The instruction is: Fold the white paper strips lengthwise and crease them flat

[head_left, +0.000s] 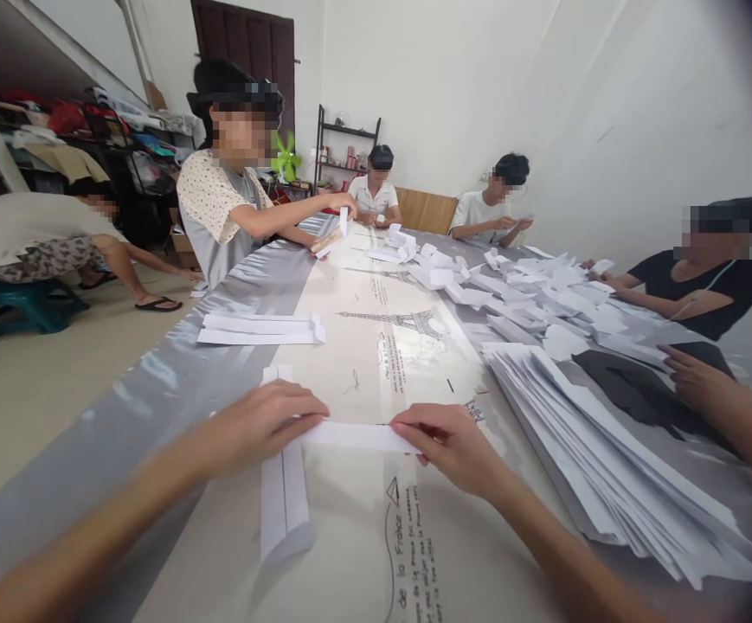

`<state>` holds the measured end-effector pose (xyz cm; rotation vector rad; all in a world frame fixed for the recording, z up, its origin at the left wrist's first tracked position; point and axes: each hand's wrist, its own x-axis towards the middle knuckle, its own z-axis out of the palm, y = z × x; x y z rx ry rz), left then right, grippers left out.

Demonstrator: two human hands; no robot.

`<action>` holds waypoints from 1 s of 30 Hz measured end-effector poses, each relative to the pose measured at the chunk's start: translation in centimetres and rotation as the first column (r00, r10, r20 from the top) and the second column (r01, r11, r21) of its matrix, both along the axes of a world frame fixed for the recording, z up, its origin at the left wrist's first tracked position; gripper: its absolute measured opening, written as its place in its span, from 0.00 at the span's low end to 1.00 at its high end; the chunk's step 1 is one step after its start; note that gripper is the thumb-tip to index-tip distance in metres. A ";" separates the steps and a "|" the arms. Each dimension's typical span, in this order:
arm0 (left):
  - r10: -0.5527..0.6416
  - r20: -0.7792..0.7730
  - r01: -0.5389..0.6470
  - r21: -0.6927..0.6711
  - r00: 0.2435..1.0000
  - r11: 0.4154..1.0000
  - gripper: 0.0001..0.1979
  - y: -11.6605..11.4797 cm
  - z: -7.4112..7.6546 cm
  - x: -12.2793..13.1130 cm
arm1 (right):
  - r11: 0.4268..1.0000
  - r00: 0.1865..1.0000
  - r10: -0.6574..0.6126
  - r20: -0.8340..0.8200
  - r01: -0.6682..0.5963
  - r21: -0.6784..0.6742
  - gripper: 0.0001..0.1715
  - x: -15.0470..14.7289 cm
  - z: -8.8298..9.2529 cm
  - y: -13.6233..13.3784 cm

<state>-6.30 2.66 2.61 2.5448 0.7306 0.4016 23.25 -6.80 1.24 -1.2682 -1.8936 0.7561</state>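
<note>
A narrow folded strip of white paper (357, 437) stretches sideways between my two hands, low over the printed table cover (343, 536). My left hand (270, 422) is closed, pinching the strip's left end between thumb and fingers. At the strip's right end, my right hand (444, 439) pinches it the same way. Under my left hand lies a long folded white paper (285, 502) with a crease down its length and a curled near end. Farther off, a flat group of folded white papers (262, 330) rests on the table's left side.
A fanned stack of white sheets (583, 450) stands at right, beside a dark cloth-like item (641, 389). Behind it spreads a heap of folded papers (518, 285). Another person's hand (700, 381) reaches in from the right. Several people sit around the table; one crouches near a green stool (22, 303).
</note>
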 end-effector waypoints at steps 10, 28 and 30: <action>-0.004 -0.004 0.004 0.075 1.000 0.997 0.17 -2.1 -1.3 1.8 | 0.985 0.990 0.010 -0.140 -0.034 -0.171 0.12 -1.4 -0.5 -0.4; -0.085 0.071 0.090 -0.066 0.994 0.994 0.18 -2.0 -1.1 2.1 | 0.968 0.978 0.046 -0.204 -0.093 -0.231 0.14 -1.4 -0.4 -0.3; -0.077 0.069 0.081 -0.062 0.995 0.995 0.18 -2.3 -0.9 2.2 | 0.976 0.978 0.025 -0.206 -0.069 -0.206 0.13 -1.5 -0.3 -0.3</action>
